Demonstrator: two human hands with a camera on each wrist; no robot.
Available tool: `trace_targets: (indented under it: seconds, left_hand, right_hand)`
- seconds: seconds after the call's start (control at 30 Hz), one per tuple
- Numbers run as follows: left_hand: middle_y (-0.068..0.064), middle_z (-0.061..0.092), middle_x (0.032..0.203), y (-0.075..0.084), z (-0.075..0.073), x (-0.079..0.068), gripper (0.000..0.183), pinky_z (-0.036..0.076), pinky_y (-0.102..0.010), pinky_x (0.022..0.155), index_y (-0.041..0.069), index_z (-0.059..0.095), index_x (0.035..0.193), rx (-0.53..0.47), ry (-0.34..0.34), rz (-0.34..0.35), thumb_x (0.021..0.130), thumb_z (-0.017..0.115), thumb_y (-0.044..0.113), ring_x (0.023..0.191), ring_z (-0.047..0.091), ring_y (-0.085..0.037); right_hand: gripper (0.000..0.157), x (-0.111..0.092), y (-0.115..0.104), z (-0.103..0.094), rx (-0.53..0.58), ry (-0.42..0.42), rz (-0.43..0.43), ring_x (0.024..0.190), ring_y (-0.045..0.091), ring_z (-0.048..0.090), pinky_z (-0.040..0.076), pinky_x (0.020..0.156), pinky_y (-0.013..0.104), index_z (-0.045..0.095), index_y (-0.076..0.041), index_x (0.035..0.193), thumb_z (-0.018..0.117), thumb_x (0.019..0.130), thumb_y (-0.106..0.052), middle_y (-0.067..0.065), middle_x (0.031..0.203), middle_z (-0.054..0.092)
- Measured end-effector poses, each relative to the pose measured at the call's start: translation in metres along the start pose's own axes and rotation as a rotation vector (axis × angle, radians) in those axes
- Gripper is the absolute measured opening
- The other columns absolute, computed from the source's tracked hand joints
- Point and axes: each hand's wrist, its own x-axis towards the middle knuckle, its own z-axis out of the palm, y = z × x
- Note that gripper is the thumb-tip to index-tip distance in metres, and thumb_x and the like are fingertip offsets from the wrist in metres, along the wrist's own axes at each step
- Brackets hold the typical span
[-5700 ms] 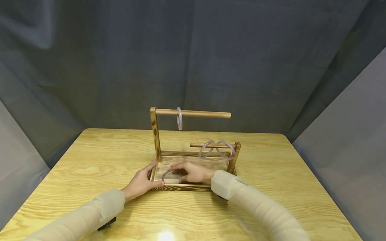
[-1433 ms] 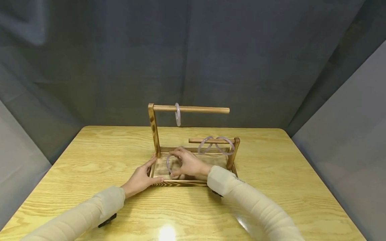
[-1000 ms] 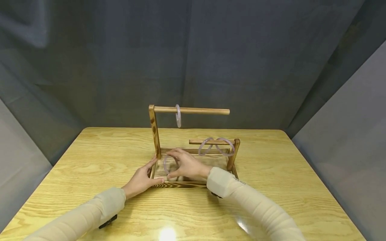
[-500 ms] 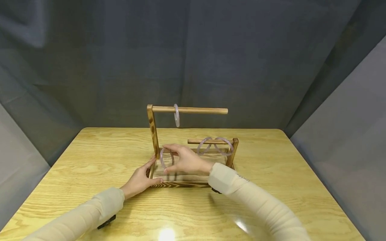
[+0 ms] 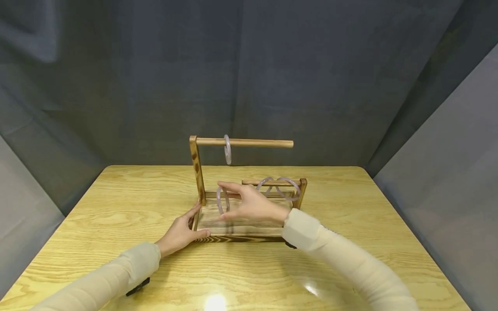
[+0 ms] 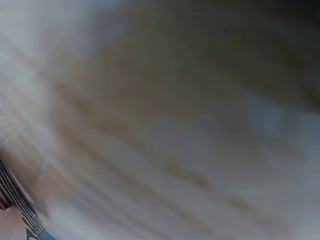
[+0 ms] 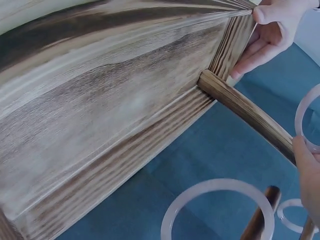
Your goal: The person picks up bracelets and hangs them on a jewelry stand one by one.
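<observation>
My right hand (image 5: 253,205) pinches a pale lilac bangle (image 5: 219,202) between thumb and fingers, holding it upright over the wooden tray (image 5: 249,238) of a two-armed stand. In the right wrist view that bangle (image 7: 299,117) shows at the right edge, by the fingertips. My left hand (image 5: 180,233) grips the tray's front left corner, thumb along the front rim and fingers at the left side. One bangle (image 5: 228,152) hangs on the high rod (image 5: 260,143). Two more, a left bangle (image 5: 268,179) partly behind my right hand and a right bangle (image 5: 298,188), hang on the low rod (image 5: 249,182).
The stand's tall post (image 5: 197,172) rises at the left and its short post (image 5: 302,192) at the right. A wood-grain table (image 5: 116,207) lies beneath, with a dark curtain (image 5: 155,86) behind it. The left wrist view is mostly a blur.
The right hand has lifted the bangle from the tray floor, turned it upright and carried it left. In the last half second it moved right. The left hand stays at the corner.
</observation>
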Motion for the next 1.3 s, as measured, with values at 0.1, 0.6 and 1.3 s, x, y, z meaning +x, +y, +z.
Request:
trace_targets:
  seconds: [0.1,0.6,1.3]
  left_hand:
    - [0.000,0.010,0.154,-0.001,0.002,0.000,0.092,0.028,-0.050,0.108,0.014,0.020,0.147,-0.006,0.001,0.007,0.076,0.074,0.035,0.139,0.018,-0.031]
    - [-0.001,0.011,0.154,-0.006,0.003,0.001,0.092,0.031,-0.047,0.108,0.014,0.021,0.147,0.017,-0.003,0.016,0.075,0.075,0.036,0.138,0.020,-0.031]
    - [0.003,0.010,0.155,0.000,0.000,0.000,0.091,0.029,-0.046,0.109,0.016,0.022,0.147,0.012,0.002,0.000,0.075,0.075,0.035,0.139,0.019,-0.030]
  right_hand:
    - [0.083,-0.007,0.002,-0.005,0.023,0.008,-0.002,0.124,0.023,0.048,0.042,0.101,0.035,0.032,-0.018,0.144,0.077,0.074,-0.026,0.002,0.146,0.035]
    - [0.086,-0.038,0.012,-0.043,0.109,0.127,0.065,0.124,0.020,0.047,0.044,0.098,0.032,0.033,-0.022,0.143,0.078,0.071,-0.033,0.006,0.144,0.038]
    - [0.083,-0.059,0.025,-0.091,0.227,0.272,0.040,0.125,0.027,0.046,0.044,0.097,0.036,0.031,-0.010,0.143,0.077,0.074,-0.019,0.009,0.146,0.036]
